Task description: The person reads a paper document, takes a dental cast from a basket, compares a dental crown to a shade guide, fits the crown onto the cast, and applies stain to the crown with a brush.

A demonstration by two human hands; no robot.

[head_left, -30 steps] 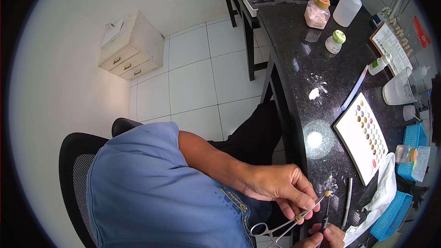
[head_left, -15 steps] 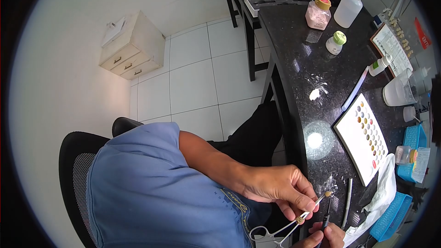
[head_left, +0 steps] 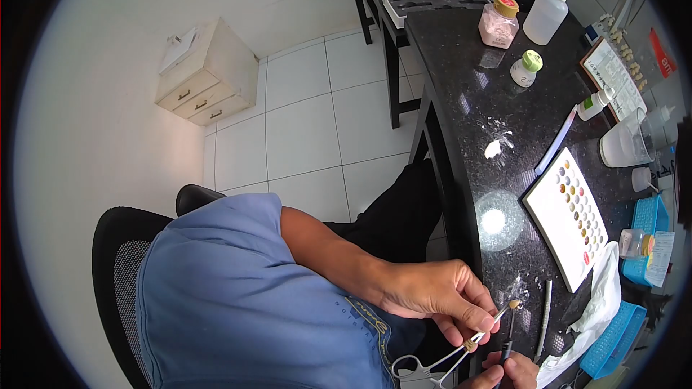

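Observation:
My left hand [head_left: 450, 299] is closed around a hemostat [head_left: 445, 360] near its jaws, its ring handles hanging toward my body. A tan band or wrapping [head_left: 471, 345] sits around the middle of the hemostat. At the jaw tips is a small tan and whitish piece [head_left: 514, 305], like a dental crown. My right hand [head_left: 515, 371], partly cut off by the lower edge, grips a slim dark-handled instrument [head_left: 507, 349]. Its thin tip points up at the small piece and appears to touch it.
On the black desk [head_left: 461, 137] lie a white palette [head_left: 551, 209] with several coloured wells, a brush-like tool [head_left: 556, 140], a grey rod [head_left: 545, 310] and white tissue [head_left: 602, 302]. Bottles and jars [head_left: 499, 21] stand farther along. Blue baskets [head_left: 613, 338] line the back.
My right hand and its instrument have shifted slightly left, bringing the thin tip closer under the small piece. My left hand and the hemostat stay almost still.

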